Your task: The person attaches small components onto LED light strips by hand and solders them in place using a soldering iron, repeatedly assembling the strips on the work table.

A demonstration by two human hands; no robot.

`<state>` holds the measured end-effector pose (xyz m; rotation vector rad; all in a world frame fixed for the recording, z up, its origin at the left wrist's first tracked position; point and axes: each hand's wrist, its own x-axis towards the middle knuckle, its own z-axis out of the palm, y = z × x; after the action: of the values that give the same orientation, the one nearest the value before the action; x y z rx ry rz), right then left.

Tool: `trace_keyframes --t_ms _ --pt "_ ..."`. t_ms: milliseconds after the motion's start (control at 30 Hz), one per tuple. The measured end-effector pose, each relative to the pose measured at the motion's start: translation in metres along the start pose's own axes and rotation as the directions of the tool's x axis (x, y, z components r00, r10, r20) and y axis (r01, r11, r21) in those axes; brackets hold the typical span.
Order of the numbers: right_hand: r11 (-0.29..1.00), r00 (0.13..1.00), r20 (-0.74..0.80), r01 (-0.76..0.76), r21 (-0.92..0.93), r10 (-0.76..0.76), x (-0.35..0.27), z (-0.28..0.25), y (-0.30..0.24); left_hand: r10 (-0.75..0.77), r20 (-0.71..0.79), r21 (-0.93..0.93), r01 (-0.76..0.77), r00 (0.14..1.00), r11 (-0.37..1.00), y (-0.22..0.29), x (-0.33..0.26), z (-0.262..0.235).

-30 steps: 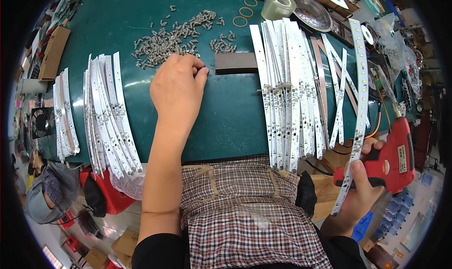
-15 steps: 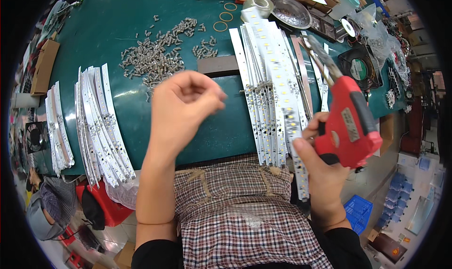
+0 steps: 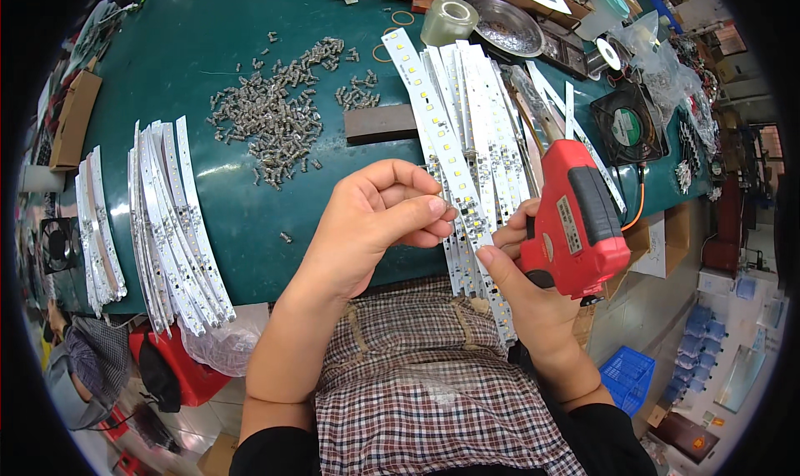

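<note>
My right hand (image 3: 540,308) grips a red and black soldering gun (image 3: 573,226), its metal tip pointing away over the table. Between thumb and fingers the same hand also holds a white LED strip (image 3: 432,107), tilted above a stack of similar LED strips (image 3: 487,101). My left hand (image 3: 358,222) is closed in a pinch beside the strip's middle. Whatever sits between its fingertips is too small or hidden to name. Left of the strips lies a pile of small silvery cylindrical parts (image 3: 279,113), with one loose part (image 3: 286,238) nearer me.
More LED strips (image 3: 171,217) overhang the table's front edge at left. A dark block (image 3: 379,124), a tape roll (image 3: 450,19), a round metal dish (image 3: 508,26) and a solder spool (image 3: 604,55) stand farther back. A black fan (image 3: 629,122) is at right.
My left hand has moved right and down to the LED strip. My right hand has shifted left with the soldering gun and strip, and the strip's far end has swung left.
</note>
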<state>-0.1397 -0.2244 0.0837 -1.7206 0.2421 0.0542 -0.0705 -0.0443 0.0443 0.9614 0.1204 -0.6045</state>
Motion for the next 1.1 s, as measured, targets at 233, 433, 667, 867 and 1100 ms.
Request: trace_keyframes --t_ms 233,433,667,867,1100 --pt "1.0 1.0 -0.013 -0.014 0.028 0.015 0.0001 -0.0002 0.0012 0.023 0.002 0.008 -0.023 1.0 1.0 -0.0017 0.0007 0.0012" --pt "0.999 1.0 0.015 0.014 0.03 -0.015 0.0006 -0.0045 0.0059 0.035 0.014 -0.008 -0.035 0.999 0.999 -0.0042 0.0008 0.0005" --pt "0.995 0.999 -0.021 -0.023 0.099 0.025 0.0004 -0.0028 0.0027 0.013 0.058 -0.002 -0.013 0.998 1.0 -0.005 0.0018 -0.0002" --pt "0.996 0.999 -0.022 -0.029 0.088 0.031 -0.0001 -0.0038 0.0025 -0.001 0.057 0.014 0.0 0.998 1.0 -0.0048 0.0017 -0.0009" --pt "0.998 0.999 0.051 -0.022 0.062 0.019 -0.0012 -0.0036 -0.0009 0.0 0.066 0.027 -0.001 0.998 1.0 -0.004 0.0003 -0.0015"
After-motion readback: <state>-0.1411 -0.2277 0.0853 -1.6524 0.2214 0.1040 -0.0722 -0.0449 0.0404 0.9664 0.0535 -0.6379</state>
